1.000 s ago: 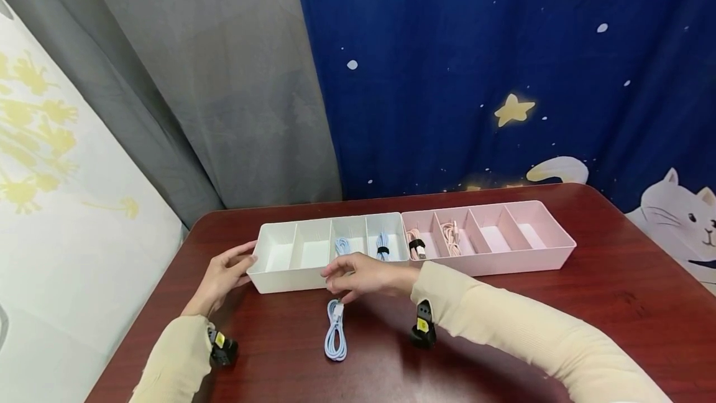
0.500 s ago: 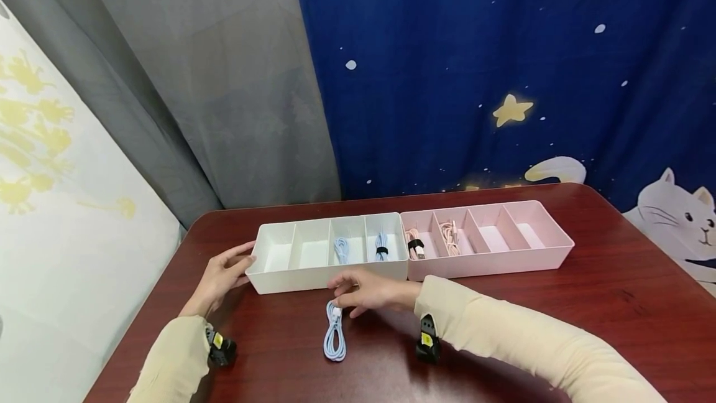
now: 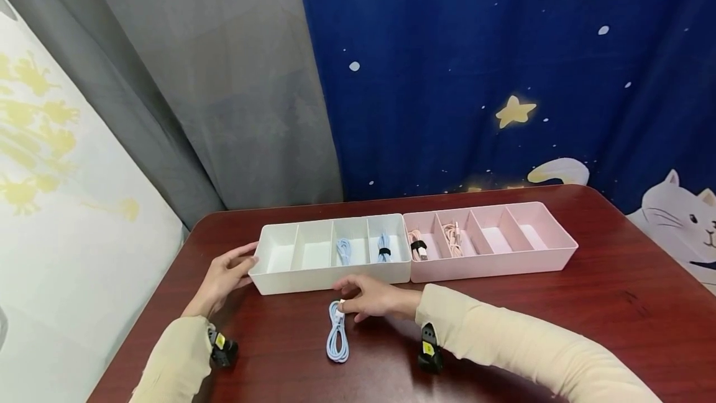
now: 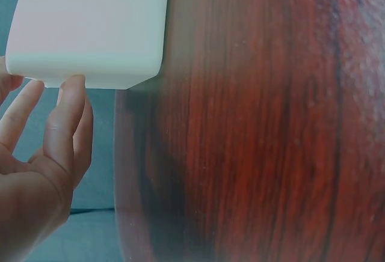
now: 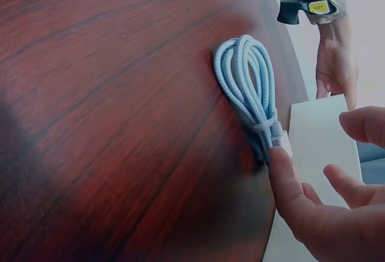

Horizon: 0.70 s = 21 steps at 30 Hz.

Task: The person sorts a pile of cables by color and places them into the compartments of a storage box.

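A light-blue charging cable (image 3: 337, 336), coiled and bound near its white connector, lies on the table in front of the white divided box (image 3: 330, 280). My right hand (image 3: 371, 296) is over the cable's far end. In the right wrist view its thumb (image 5: 287, 181) touches the cable (image 5: 246, 82) by the connector, while the other fingers stand apart from it. At the box's left end, my left hand (image 3: 224, 275) rests its fingertips against the end wall. The left wrist view shows those fingers (image 4: 63, 121) fairly straight beside the box (image 4: 90, 21).
Two compartments of the white box hold blue cables (image 3: 383, 247), one with a black strap. A pink divided box (image 3: 498, 264) adjoins it on the right, with pink cables (image 3: 452, 238) in two compartments. Curtains (image 3: 419, 79) hang behind the table (image 3: 503, 328).
My right hand has come down from beside the white box's front wall to the cable's connector end. The left hand stays at the box's left end.
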Each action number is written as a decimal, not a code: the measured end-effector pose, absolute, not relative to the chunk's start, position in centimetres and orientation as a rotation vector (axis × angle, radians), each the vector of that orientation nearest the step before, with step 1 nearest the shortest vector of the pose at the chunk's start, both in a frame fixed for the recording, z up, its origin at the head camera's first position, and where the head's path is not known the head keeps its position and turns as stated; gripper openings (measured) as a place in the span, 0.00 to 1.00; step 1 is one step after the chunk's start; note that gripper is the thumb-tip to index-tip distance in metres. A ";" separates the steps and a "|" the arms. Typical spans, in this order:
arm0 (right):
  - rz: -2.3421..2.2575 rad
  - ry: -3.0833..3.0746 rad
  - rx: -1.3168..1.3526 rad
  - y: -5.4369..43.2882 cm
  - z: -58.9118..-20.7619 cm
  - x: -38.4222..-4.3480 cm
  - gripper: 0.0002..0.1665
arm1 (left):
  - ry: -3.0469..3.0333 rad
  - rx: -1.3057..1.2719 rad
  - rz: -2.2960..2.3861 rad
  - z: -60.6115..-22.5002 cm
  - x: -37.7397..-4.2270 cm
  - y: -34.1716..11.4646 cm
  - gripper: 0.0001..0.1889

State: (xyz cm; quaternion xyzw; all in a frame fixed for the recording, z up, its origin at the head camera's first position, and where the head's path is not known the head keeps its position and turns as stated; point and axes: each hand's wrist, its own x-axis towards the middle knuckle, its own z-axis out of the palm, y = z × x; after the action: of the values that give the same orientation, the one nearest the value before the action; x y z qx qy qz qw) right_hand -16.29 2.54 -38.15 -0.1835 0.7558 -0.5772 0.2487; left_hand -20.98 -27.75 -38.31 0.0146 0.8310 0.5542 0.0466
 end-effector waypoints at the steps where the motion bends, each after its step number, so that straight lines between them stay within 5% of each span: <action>1: -1.573 2.064 -0.499 2.6 -38.2 -16.2 0.22 | 2.536 0.044 1.691 -38.3 -21.0 -27.7 0.28; 21: -1.602 2.056 -0.420 1.9 -39.7 -16.4 0.24 | 2.527 0.016 1.702 -38.2 -21.1 -27.7 0.28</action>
State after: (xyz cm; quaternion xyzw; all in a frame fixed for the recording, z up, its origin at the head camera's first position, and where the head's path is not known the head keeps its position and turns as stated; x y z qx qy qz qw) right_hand -16.41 1.86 -39.67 -0.1541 0.7543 -0.5879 0.2482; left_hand -21.06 -27.67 -38.18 0.0052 0.8285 0.5580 0.0474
